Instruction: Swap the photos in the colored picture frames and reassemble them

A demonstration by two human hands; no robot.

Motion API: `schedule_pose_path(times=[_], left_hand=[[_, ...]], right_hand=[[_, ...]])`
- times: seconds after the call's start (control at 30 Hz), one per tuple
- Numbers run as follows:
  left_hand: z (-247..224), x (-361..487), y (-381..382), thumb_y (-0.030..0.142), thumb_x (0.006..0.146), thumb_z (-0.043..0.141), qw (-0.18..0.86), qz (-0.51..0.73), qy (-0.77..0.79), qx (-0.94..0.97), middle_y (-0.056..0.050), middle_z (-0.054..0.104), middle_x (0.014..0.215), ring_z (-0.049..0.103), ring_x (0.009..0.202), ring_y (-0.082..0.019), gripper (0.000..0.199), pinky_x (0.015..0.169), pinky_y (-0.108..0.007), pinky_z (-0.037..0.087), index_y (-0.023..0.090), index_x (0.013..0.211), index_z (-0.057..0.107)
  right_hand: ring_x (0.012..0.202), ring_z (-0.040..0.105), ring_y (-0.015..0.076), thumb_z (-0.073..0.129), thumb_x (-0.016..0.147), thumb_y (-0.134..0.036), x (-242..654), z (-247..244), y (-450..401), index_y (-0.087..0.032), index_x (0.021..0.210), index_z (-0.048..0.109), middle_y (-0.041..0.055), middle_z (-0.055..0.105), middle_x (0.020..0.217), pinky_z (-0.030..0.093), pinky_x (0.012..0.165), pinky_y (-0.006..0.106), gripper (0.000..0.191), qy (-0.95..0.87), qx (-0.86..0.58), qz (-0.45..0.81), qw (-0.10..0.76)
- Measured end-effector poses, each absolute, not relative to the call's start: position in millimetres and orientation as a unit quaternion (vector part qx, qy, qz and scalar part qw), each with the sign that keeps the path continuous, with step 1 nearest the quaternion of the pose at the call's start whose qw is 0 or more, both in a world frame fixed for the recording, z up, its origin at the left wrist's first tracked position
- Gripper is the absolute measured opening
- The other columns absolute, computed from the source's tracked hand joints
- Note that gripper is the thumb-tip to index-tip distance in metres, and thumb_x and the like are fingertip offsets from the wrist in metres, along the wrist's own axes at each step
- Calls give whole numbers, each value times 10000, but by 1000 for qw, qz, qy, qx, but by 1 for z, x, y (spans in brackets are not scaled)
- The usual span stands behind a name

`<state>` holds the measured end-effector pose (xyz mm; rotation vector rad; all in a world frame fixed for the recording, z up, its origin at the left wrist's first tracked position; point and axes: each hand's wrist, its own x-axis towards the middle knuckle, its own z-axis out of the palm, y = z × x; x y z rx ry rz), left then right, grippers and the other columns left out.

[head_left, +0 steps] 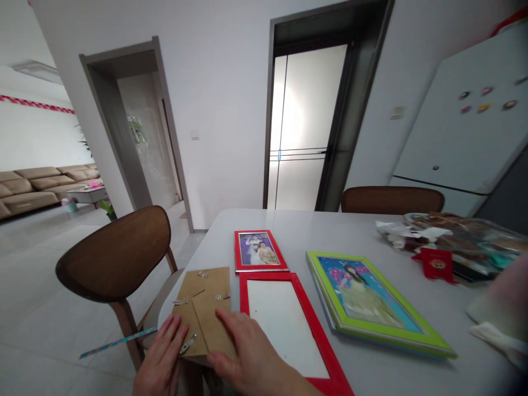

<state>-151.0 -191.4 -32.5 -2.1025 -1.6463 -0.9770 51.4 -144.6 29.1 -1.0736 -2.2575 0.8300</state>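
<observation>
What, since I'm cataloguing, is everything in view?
backing board: 1, brown, table's left
red-framed photo: 1, red, beyond board
white-panelled red frame: 1, red, beside board
green-framed photo: 1, lime, table's right
table: 1, white, centre
clutter: uncounted, mixed, table's right
chairs: 2, brown, left and right
blue strip: 1, blue, near left chair
doorways: 2, grey, back wall
fridge: 1, white, right
sofa: 1, tan, far left
left hand: 1, bare, on board
right hand: 1, bare, on board

brown backing board (208, 316) | metal clips (189, 342) facing up | flat at table (297, 242) edge
</observation>
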Motion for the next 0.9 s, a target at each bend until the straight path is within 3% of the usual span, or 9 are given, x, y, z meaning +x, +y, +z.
schedule_pose_path(times=[0.2, 0.4, 0.57, 0.7, 0.9], left_hand=[[-27, -83, -184, 108, 819, 362, 126, -362, -468, -796, -84, 482, 1225, 373, 1165, -211, 441, 911, -333, 404, 243, 1239, 359], [-51, -28, -164, 146, 793, 463, 170, -259, -399, -863, -129, 581, 1098, 491, 1059, -234, 332, 832, -277, 473, 135, 1124, 491], [-45, -23, -157, 247, 776, 490, 171, -246, -421, -856, -83, 616, 1056, 583, 945, -226, 275, 747, -326, 527, 172, 1037, 533], [-35, -31, -159, 254, 769, 490, 126, -255, -404, -870, -66, 638, 1018, 595, 926, -195, 260, 770, -319, 517, 171, 1013, 530], [-34, -34, -161, 496, 676, 550, 25, -223, -409, -884, -162, 570, 1105, 530, 1013, -287, 494, 812, -449, 467, 134, 1011, 522]], right_hand=[[1064, 415, 306, 645, 517, -441, 135, 30, -148, -133, 1257, 348, 161, 448, 1209, 293, 914, 417, 855, -813, -457, 293, 208], [1021, 452, 276, 601, 555, -360, 197, -4, -150, -171, 1189, 454, 122, 514, 1142, 303, 906, 385, 678, -797, -540, 223, 156], [973, 461, 262, 563, 570, -349, 193, -3, -144, -179, 1153, 489, 112, 531, 1086, 328, 866, 377, 612, -808, -548, 160, 144], [937, 469, 248, 551, 585, -344, 187, 1, -142, -192, 1135, 500, 103, 543, 1040, 325, 846, 375, 573, -828, -524, 149, 134], [894, 458, 235, 558, 596, -334, 189, 0, -145, -223, 1101, 525, 81, 533, 951, 328, 810, 369, 518, -823, -539, 115, 140]])
